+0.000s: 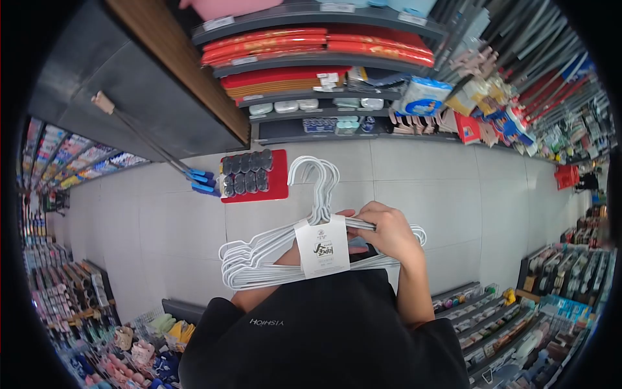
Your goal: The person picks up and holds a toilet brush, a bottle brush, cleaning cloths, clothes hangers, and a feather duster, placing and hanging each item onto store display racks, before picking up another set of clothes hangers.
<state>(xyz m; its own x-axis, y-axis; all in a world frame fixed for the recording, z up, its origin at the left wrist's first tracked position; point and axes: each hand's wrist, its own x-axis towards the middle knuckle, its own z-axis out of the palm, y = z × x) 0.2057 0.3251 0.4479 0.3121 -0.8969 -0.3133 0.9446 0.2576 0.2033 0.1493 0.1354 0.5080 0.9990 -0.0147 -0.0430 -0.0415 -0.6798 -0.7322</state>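
Observation:
A bundle of white clothes hangers (259,259) is held in front of my black shirt, hooks pointing away from me. Around its middle runs a white paper label (322,247) with dark printed characters. My right hand (387,230) is closed on the sloping right shoulder of the bundle, fingers and thumb pinching the wires. From the lower left, my other forearm passes behind the hangers. My left hand (357,249) shows only some fingers past the label's right side, gripping the bundle from behind; its palm is hidden.
Ahead, shelves (298,59) carry red packages and boxes. A red mat (277,175) with dark packed items lies on the grey tiled floor (427,188). A blue-headed mop (202,180) leans nearby at left. Stocked racks (74,298) line both sides, with hanging goods (479,97) at upper right.

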